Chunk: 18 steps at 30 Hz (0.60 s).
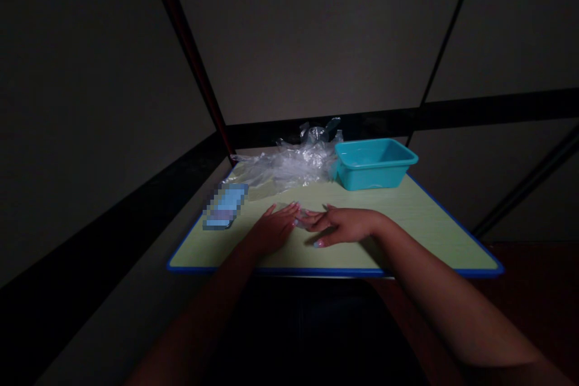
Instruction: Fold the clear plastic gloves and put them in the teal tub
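Observation:
Over the middle of the yellow-green table [434, 241], my left hand [274, 228] lies palm down with its fingers stretched out, its fingertips touching a small piece of clear plastic [300, 215]. My right hand [341, 224] comes in from the right, bent at the wrist, fingers apart and pointing left. Its fingertips reach the same clear piece, close to my left fingertips. Neither hand is closed around anything. A heap of crumpled clear plastic bags [294, 163] lies beyond both hands.
A turquoise rectangular basin [375, 177] stands at the back right, beside the plastic heap. At the left edge lies a phone [226, 206], blurred by pixels. The table has a blue rim, and panelled walls stand behind and to the left.

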Motion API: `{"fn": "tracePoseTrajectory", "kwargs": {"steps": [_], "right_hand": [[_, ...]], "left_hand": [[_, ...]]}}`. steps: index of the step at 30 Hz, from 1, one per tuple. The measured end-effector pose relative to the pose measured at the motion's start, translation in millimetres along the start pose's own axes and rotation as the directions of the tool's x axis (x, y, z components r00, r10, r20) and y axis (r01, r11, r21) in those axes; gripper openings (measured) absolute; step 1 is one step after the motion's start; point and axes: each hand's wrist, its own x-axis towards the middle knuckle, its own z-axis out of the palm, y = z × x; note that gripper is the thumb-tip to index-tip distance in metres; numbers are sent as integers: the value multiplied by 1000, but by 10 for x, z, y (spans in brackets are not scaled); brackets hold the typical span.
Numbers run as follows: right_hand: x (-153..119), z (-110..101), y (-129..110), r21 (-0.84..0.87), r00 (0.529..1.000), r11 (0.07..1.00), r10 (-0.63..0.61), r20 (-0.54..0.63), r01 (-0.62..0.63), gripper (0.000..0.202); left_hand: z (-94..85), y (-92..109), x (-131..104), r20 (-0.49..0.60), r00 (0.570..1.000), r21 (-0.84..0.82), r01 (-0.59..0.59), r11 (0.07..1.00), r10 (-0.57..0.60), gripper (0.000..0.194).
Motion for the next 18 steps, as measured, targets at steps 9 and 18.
{"fn": "tracePoseTrajectory", "kwargs": {"steps": [9,18], "right_hand": [[43,42,45,71,998,997,-4,58,0,33],[-26,-33,68,-45,999,998,43,18,-42,37]], "left_hand": [[22,-44,17,-5,1000,-73,26,997,-26,52],[18,-38,17,3,1000,-60,27,998,-27,55]]}}
